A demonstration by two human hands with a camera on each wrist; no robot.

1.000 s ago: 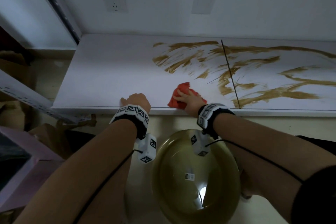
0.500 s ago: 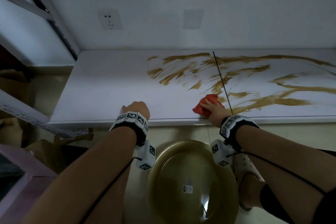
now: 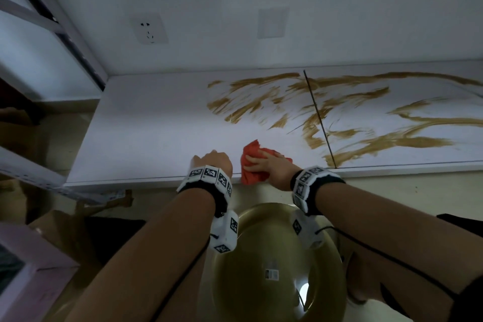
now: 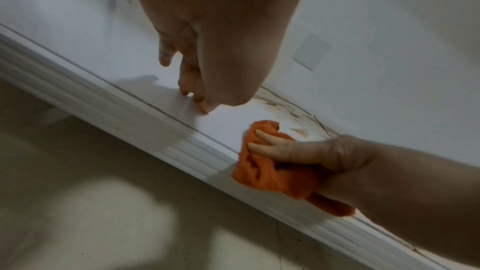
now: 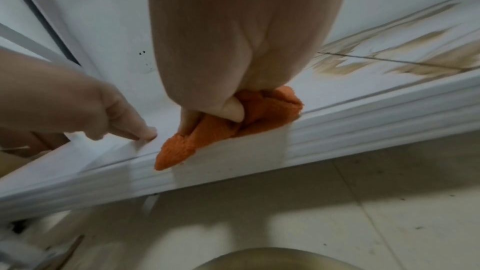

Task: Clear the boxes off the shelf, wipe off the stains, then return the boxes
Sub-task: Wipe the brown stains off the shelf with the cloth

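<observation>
A white shelf (image 3: 146, 133) runs along the wall, smeared with brown stains (image 3: 261, 102) across its middle and right; no boxes stand on it. My right hand (image 3: 271, 167) grips a bunched orange-red cloth (image 3: 252, 178) at the shelf's front edge, left of the seam. In the right wrist view the cloth (image 5: 272, 106) droops over that edge. My left hand (image 3: 214, 162) is just left of the cloth, and its fingertips (image 4: 187, 91) rest on the clean shelf surface, holding nothing.
A brass-coloured basin (image 3: 274, 269) sits on the floor below the shelf, between my arms. Cardboard boxes (image 3: 60, 230) and a pink box (image 3: 34, 282) lie at lower left. A metal rack upright (image 3: 65, 34) rises at left. A socket (image 3: 150, 29) is on the wall.
My right hand swept the cloth right to the seam, then back left to the front edge beside my left hand. The left hand stayed put.
</observation>
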